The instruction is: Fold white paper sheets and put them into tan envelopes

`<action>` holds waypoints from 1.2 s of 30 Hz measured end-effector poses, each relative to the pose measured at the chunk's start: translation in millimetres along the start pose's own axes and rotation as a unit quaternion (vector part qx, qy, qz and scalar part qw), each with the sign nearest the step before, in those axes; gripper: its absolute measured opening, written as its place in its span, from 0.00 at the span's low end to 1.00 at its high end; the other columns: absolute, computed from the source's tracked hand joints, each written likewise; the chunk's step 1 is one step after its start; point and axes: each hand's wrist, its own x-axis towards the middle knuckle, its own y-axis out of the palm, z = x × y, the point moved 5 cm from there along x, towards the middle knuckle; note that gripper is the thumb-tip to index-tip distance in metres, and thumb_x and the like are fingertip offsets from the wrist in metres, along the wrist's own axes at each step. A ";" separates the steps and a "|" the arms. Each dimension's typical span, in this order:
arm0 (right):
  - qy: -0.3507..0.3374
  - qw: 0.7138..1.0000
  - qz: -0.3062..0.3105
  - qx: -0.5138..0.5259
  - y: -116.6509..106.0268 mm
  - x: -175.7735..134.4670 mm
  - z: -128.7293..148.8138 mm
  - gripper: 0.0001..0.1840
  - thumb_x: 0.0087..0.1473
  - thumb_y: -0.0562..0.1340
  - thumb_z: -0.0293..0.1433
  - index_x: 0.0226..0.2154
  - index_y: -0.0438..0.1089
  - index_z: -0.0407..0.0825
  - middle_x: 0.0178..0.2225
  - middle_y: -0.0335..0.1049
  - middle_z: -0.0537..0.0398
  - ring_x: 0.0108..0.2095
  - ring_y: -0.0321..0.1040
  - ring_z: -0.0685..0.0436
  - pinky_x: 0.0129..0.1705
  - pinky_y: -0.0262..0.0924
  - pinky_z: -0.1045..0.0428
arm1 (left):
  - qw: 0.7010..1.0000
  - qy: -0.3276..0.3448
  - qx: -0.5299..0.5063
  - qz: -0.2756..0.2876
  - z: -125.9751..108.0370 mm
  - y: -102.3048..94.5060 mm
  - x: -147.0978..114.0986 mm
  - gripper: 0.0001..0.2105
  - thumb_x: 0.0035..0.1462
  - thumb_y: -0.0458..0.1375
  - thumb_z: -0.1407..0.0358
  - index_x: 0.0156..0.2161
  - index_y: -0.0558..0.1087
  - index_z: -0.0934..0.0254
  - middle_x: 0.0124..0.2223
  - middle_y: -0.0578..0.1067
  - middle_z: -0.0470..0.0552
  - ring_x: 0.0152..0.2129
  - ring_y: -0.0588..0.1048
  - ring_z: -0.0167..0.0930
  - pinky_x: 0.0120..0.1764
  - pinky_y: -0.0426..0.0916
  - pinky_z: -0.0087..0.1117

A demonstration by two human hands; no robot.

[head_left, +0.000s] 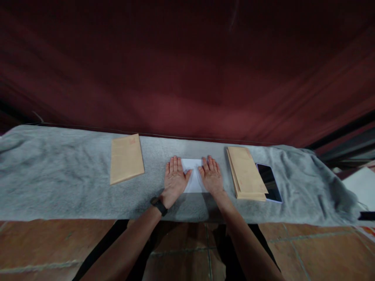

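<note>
A white sheet of paper [191,187] lies flat on the grey cloth in front of me, its side edges covered by my hands. My left hand [175,178] rests palm down on the paper's left side, fingers stretched out and thumb pointing inward. On the right side my right hand [211,177] lies palm down in the same way, fingers extended. Between the two thumbs the paper's middle shows. A dark watch [159,205] is on my left wrist.
Grey cloth [73,199] covers the long narrow surface. One brown envelope [126,159] lies to the left. A stack of brown envelopes [246,169] is at the right, beside a tablet or phone with a dark screen [270,181]. A dark red wall or curtain [187,97] rises behind.
</note>
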 end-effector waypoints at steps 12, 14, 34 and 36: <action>-0.001 1.000 -0.021 -0.019 -6.4 -10.5 -18.9 0.33 0.70 0.46 0.41 0.67 0.53 0.34 0.67 0.53 0.33 0.68 0.51 0.34 0.67 0.46 0.38 | 0.999 -0.016 0.025 0.024 5.3 -8.8 0.6 0.37 0.67 0.44 0.50 0.67 0.54 0.84 0.69 0.56 0.74 0.68 0.53 0.48 0.68 0.46 0.53; -0.002 1.000 -0.019 -0.022 -6.2 -11.4 -20.2 0.33 0.70 0.46 0.41 0.67 0.53 0.34 0.68 0.53 0.33 0.68 0.50 0.33 0.67 0.46 0.38 | 0.999 -0.004 0.027 0.021 2.3 -12.1 0.9 0.36 0.67 0.44 0.51 0.67 0.55 0.83 0.69 0.56 0.73 0.69 0.51 0.48 0.68 0.44 0.54; 0.000 1.000 -0.007 0.006 -18.2 -15.5 -1.4 0.28 0.69 0.45 0.34 0.64 0.59 0.37 0.68 0.53 0.37 0.70 0.45 0.33 0.69 0.36 0.31 | 0.968 0.234 -0.040 0.075 -49.3 -5.9 -27.7 0.27 0.69 0.43 0.61 0.68 0.56 0.72 0.72 0.54 0.62 0.69 0.51 0.37 0.69 0.44 0.47; -0.035 0.999 0.002 0.036 -19.8 -17.6 10.0 0.27 0.69 0.45 0.35 0.63 0.61 0.40 0.68 0.53 0.40 0.70 0.44 0.35 0.70 0.35 0.32 | 0.966 0.246 -0.029 0.076 -50.6 -3.9 -28.7 0.27 0.68 0.43 0.63 0.68 0.56 0.74 0.71 0.55 0.63 0.69 0.51 0.38 0.69 0.45 0.47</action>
